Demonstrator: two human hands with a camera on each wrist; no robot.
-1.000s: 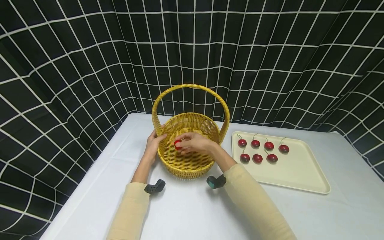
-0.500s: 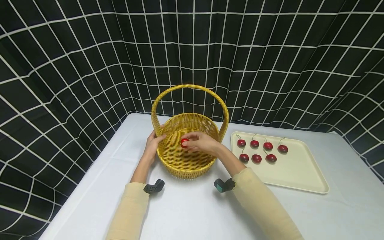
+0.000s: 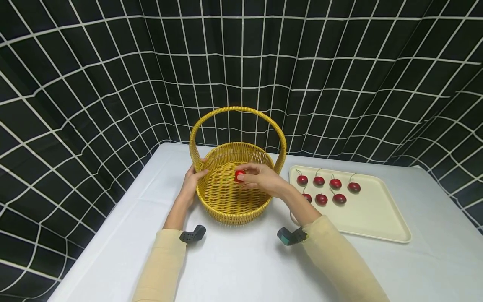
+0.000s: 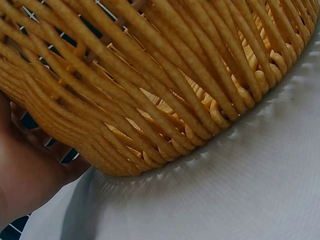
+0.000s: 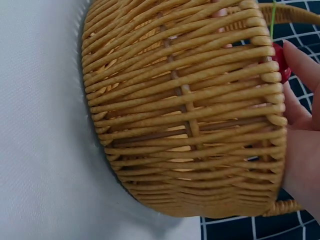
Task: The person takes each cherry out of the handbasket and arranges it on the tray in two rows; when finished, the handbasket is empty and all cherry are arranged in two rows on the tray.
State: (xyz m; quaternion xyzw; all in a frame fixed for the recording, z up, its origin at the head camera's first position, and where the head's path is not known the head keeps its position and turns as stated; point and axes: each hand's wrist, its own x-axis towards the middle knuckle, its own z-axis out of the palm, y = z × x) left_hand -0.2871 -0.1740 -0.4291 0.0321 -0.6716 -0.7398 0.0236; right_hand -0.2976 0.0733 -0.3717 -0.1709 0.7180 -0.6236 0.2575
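A yellow woven basket with a tall arched handle stands on the white table. My left hand grips its left side by the handle base, thumb over the rim. In the left wrist view that hand lies against the outer weave. Over the basket's inside, my right hand pinches a red cherry between thumb and fingers. The right wrist view shows the cherry just past the rim, its green stem pointing up; the basket wall partly hides it.
Right of the basket lies a cream tray with several dark red cherries in two rows on its left part. My right forearm overlaps the tray's left edge. A black curtain with white grid lines hangs behind the table.
My right hand has moved to the right and slightly up over the basket, carrying the cherry with it. My left hand keeps its hold on the basket's side.
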